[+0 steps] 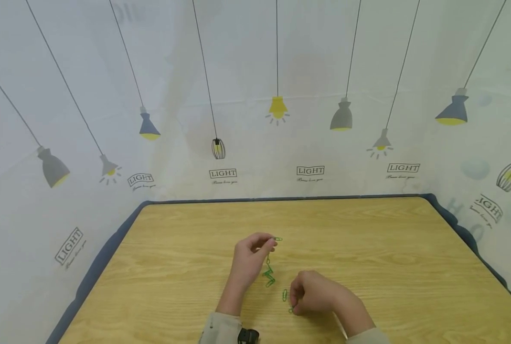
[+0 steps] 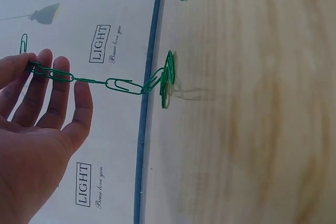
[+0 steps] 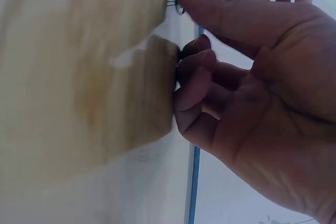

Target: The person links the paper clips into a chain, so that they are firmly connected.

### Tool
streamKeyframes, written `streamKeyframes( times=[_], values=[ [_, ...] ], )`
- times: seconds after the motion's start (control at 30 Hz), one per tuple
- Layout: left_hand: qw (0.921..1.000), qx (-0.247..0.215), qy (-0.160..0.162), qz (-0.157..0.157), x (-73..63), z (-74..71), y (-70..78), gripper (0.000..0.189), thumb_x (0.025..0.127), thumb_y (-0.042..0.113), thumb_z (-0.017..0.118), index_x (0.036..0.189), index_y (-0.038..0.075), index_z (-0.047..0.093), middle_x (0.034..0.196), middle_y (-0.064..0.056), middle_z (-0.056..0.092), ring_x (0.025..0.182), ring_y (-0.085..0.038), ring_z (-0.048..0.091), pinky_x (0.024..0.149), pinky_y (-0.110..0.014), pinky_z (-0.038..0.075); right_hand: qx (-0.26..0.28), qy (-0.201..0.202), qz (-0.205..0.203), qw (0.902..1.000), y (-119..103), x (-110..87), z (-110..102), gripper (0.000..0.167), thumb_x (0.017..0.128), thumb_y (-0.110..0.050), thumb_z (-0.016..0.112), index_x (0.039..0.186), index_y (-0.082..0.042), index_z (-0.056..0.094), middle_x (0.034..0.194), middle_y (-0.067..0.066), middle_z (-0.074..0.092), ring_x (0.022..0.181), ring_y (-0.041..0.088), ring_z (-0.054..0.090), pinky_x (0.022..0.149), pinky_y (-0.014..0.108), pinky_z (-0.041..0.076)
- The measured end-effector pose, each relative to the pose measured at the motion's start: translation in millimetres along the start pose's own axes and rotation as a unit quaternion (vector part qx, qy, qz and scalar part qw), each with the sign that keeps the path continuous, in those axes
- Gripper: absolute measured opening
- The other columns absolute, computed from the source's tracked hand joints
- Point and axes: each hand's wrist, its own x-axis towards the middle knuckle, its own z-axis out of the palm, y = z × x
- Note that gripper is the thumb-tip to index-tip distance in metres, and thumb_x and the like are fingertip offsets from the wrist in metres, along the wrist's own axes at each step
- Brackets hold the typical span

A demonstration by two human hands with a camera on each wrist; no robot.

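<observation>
My left hand (image 1: pixel 252 255) is raised over the table, its thumb and fingertips pinching a chain of linked green paper clips (image 2: pixel 84 80). One clip (image 2: pixel 23 43) of it pokes up past the fingertips. The chain's lower end bunches in a small heap (image 1: pixel 270 277) on the wood. To the right and nearer the front, my right hand (image 1: pixel 315 292) rests low at the tabletop, fingers curled, its fingertips on a green paper clip (image 1: pixel 291 310) whose end sticks out from under them. Just left of these fingers lies another loose paper clip (image 1: pixel 284 295).
The wood-grain table (image 1: pixel 367 239) has a dark blue border (image 1: pixel 255 198) along its back and sides. A white curtain (image 1: pixel 247 57) printed with lamps and the word LIGHT encloses it on three sides. A dark watch-like device (image 1: pixel 248 335) sits at the left sleeve (image 1: pixel 221 328).
</observation>
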Motion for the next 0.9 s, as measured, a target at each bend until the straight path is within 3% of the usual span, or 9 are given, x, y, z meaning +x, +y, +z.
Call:
streamKeyframes(
  times=[0.3, 0.4, 0.57, 0.73, 0.9],
  values=[
    [1.0, 0.004, -0.001, 0.0, 0.2, -1.4, 4.3, 0.02, 0.107, 0.028, 0.066, 0.117, 0.014, 0.078, 0.113, -0.007, 0.079, 0.101, -0.016, 0.073, 0.093, -0.031, 0.058, -0.017, 0.044, -0.008, 0.9988, 1, -5.5, -9, 0.012, 0.089, -0.001, 0.077, 0.084, -0.011, 0.071, 0.083, -0.001, 0.067, 0.076, 0.016, 0.059, 0.067, 0.028, 0.048],
    [0.9999, 0.01, -0.001, 0.004, 0.0, -2.0, 5.8, 0.021, 0.107, 0.027, 0.066, 0.117, 0.014, 0.078, 0.112, -0.007, 0.079, 0.101, -0.015, 0.073, 0.092, -0.03, 0.058, -0.006, 0.067, -0.005, 0.9977, 0, -4.8, -15, 0.009, 0.095, 0.0, 0.071, 0.097, -0.008, 0.074, 0.085, 0.002, 0.065, 0.077, 0.018, 0.057, 0.065, 0.028, 0.047],
    [0.9997, 0.014, -0.012, 0.015, -1.6, -1.8, 12.4, 0.021, 0.107, 0.028, 0.067, 0.117, 0.014, 0.078, 0.113, -0.007, 0.079, 0.102, -0.017, 0.074, 0.09, -0.026, 0.06, -0.012, 0.107, -0.025, 0.9938, -4, -2.0, -24, 0.023, 0.105, -0.002, 0.061, 0.122, -0.01, 0.074, 0.09, 0.006, 0.063, 0.078, 0.016, 0.055, 0.067, 0.028, 0.048],
    [0.9996, 0.009, -0.019, 0.021, -2.2, 0.1, 19.3, 0.022, 0.106, 0.03, 0.068, 0.117, 0.014, 0.078, 0.113, -0.008, 0.079, 0.106, -0.025, 0.076, 0.088, -0.026, 0.06, 0.002, 0.162, -0.04, 0.986, -9, -0.7, -32, 0.017, 0.104, -0.004, 0.065, 0.118, -0.01, 0.073, 0.093, 0.009, 0.07, 0.078, 0.016, 0.061, 0.065, 0.026, 0.052],
    [0.9995, 0.015, -0.026, 0.014, -4.1, 3.1, 19.3, 0.022, 0.107, 0.03, 0.068, 0.116, 0.013, 0.078, 0.112, -0.008, 0.078, 0.104, -0.022, 0.075, 0.088, -0.026, 0.06, 0.045, 0.219, -0.031, 0.9742, -19, -1.5, -37, 0.017, 0.102, -0.005, 0.069, 0.119, -0.008, 0.071, 0.091, 0.006, 0.072, 0.077, 0.019, 0.068, 0.065, 0.026, 0.057]
  ],
)
